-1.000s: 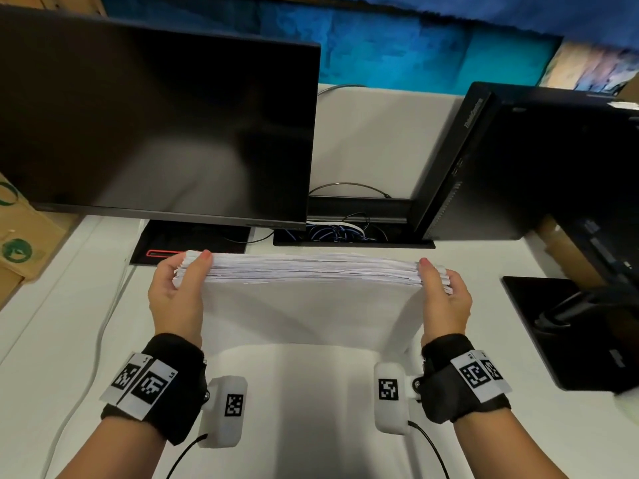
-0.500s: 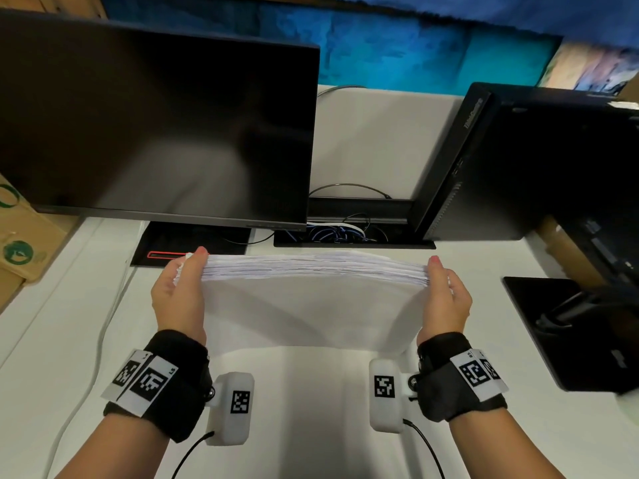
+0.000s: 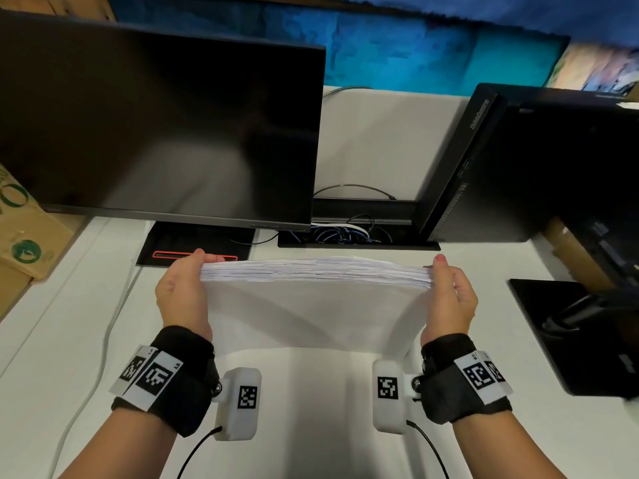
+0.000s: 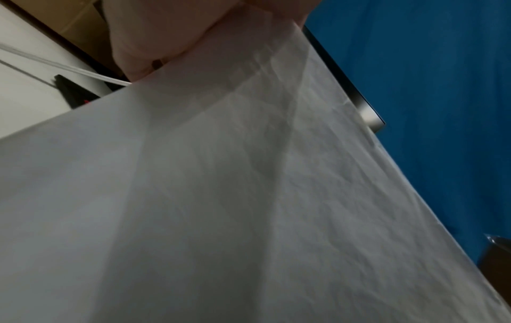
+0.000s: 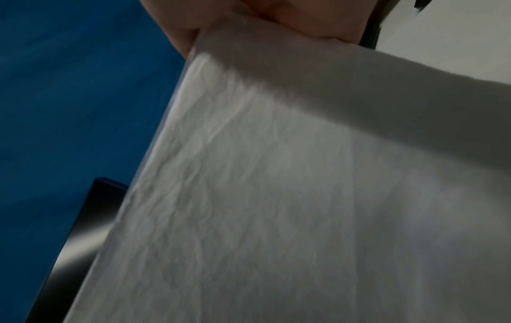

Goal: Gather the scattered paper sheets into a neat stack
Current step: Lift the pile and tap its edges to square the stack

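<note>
A thick stack of white paper sheets (image 3: 311, 305) stands on its lower edge on the white desk (image 3: 311, 426), upright and leaning slightly, its top edges a little uneven. My left hand (image 3: 183, 292) grips the stack's left side with the thumb on the near face. My right hand (image 3: 447, 295) grips the right side the same way. In the left wrist view the crinkled sheet (image 4: 249, 196) fills the frame below my left hand (image 4: 171, 32). The right wrist view shows the same paper (image 5: 304, 196) under my right hand (image 5: 276, 15).
A large black monitor (image 3: 155, 133) stands behind the stack on the left, its base (image 3: 193, 243) just beyond the paper. A second monitor (image 3: 536, 167) angles in at the right, with a cable tray (image 3: 345, 233) between. A black stand base (image 3: 570, 333) lies right; cardboard boxes (image 3: 24, 236) left.
The stack and both hands have risen and shifted slightly away from me; the hands keep the same grip on the paper's sides.
</note>
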Demonstrator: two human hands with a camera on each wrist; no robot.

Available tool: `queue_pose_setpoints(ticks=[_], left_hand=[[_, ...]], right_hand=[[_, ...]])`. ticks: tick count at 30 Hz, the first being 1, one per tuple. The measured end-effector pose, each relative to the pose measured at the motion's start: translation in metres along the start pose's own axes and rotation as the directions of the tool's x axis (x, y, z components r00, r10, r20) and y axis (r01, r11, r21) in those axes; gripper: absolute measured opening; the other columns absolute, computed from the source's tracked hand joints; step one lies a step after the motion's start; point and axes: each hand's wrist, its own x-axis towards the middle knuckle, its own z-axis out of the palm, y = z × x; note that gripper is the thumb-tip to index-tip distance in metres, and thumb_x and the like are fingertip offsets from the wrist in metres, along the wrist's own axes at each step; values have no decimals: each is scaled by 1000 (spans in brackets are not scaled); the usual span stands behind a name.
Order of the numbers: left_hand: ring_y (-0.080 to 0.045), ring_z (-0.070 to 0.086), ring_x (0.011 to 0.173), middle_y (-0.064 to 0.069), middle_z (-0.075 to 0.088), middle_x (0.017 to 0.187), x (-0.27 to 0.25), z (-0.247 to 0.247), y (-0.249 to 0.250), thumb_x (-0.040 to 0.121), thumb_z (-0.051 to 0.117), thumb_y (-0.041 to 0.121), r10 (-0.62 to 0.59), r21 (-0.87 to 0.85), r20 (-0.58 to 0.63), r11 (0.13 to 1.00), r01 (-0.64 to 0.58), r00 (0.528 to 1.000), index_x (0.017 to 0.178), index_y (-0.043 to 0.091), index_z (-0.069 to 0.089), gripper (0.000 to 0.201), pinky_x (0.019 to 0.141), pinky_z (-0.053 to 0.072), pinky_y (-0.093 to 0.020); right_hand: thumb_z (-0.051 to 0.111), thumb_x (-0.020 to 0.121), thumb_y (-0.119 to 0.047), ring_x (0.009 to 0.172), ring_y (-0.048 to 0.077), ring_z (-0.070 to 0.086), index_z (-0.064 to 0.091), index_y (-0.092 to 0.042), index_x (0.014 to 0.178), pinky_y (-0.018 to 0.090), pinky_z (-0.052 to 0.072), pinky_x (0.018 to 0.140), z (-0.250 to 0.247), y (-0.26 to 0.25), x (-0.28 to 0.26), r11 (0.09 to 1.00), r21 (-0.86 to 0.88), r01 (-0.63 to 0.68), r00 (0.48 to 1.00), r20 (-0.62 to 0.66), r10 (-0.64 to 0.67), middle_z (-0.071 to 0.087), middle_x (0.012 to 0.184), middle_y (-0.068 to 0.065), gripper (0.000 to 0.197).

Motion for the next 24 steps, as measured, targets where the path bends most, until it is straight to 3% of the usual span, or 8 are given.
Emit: queue_pose_setpoints(ticks=[4,7,9,13,16,20,22,24], left_hand=[[-13,56,88,5,63,85,3,0,0,88,49,27,51,39,27,998,-52,998,75,23,62,19,87,44,-30],[-6,52,80,10,56,81,2,-1,-1,92,45,37,101,64,54,992,-104,993,74,31,57,22,73,43,-21],[-9,53,78,6,55,81,0,-4,-3,88,52,39,77,66,56,995,-80,996,74,29,57,19,69,44,-24],[-15,54,84,2,55,86,0,-5,-4,85,56,41,59,71,56,995,-63,997,74,29,58,16,76,46,-31],[-15,53,85,2,55,86,2,-5,-5,85,56,39,60,69,61,996,-64,996,77,28,58,15,74,46,-29],[-13,53,81,3,55,84,0,-6,-5,84,58,41,50,62,67,997,-54,996,78,27,57,15,70,46,-27],[-12,53,79,4,54,81,-3,-6,-4,84,59,39,62,51,70,997,-66,996,76,28,56,14,67,46,-26],[-10,52,76,5,52,79,-4,-6,-4,85,58,39,70,35,65,997,-72,995,78,25,56,16,65,44,-25]], right_hand=[[59,87,-30,65,10,49,56,-23,67,10,42,52,0,0,-1,999,-15,36,999,14,-35,51,66,-6,21],[60,86,-31,67,9,50,57,-23,69,18,42,60,-1,-1,-2,999,-20,39,999,22,-38,53,69,-5,19],[62,85,-30,67,10,51,57,-24,69,20,42,63,0,0,-2,998,-24,49,999,24,-49,53,69,-5,18],[62,84,-32,72,7,53,57,-27,73,18,42,63,0,1,-3,998,-20,63,998,26,-62,56,75,-6,14],[63,84,-31,73,8,54,58,-27,74,19,43,65,-1,3,-3,996,-22,82,997,17,-82,57,76,-6,12],[69,79,-29,78,9,55,59,-24,85,7,45,59,-3,3,-5,997,2,80,995,54,-80,58,83,-6,13],[73,75,-29,87,14,56,58,-24,95,10,47,66,-7,4,-5,996,-11,83,994,69,-82,58,93,-2,26],[75,70,-33,100,16,53,54,-28,108,23,47,85,-10,6,-6,995,-39,90,990,112,-85,55,112,-1,44]])
